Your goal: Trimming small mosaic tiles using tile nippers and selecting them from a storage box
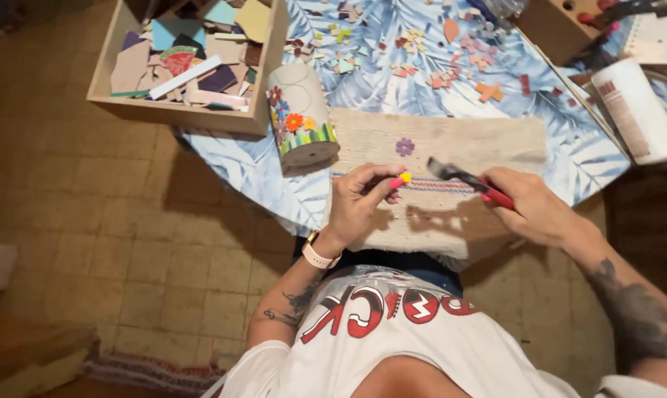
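My left hand (pixel 363 200) pinches a tiny yellow piece (pixel 405 177) between its fingertips, above a beige woven cloth (pixel 451 136). My right hand (pixel 536 206) grips red-handled nippers (pixel 470 180), whose dark jaws point left toward the yellow piece. On the cloth farther up lies a small purple flower piece (pixel 404 147). A pot decorated with mosaic flowers and a green striped band (pixel 301 114) lies on its side at the cloth's left end.
A wooden box of coloured tile shards (pixel 187 51) sits at the table's upper left. Small tile pieces (pixel 422 51) are scattered over the leaf-print tablecloth. A white bottle (pixel 636 110) lies at the right, beside another wooden box (pixel 554 26). Tiled floor lies to the left.
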